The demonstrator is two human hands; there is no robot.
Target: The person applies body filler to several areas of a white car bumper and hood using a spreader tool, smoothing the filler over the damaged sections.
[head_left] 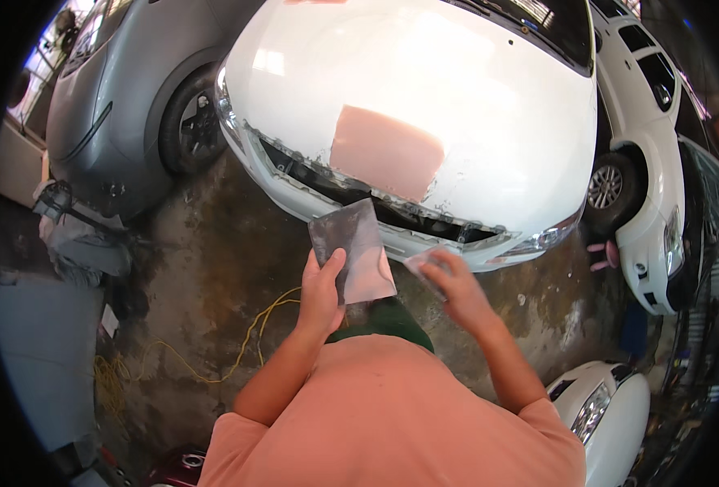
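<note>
Holding a flat rectangular board in the left hand, out in front of the body and just short of the nose of a white car. Pressing the thumb on the board's face, with the other fingers mostly hidden beneath — impossible to tell how spread. Coloured dark grey toward the board's upper left, paler and pinkish toward its lower right.

Pinching a small pale flat piece between the thumb and fingers of the right hand, just to the right of the board and seemingly apart from it; too blurred to make out the exact shape.

Facing the car's hood, marked near its front edge by a squarish pink patch well ahead of the hands. Opening below that edge into a dark gap above the bumper, lined with rough grey spots.

Flanked by a grey car on the left and a white vehicle on the right — with a yellow cable looping over the stained floor. Dressed in a salmon-coloured shirt.
</note>
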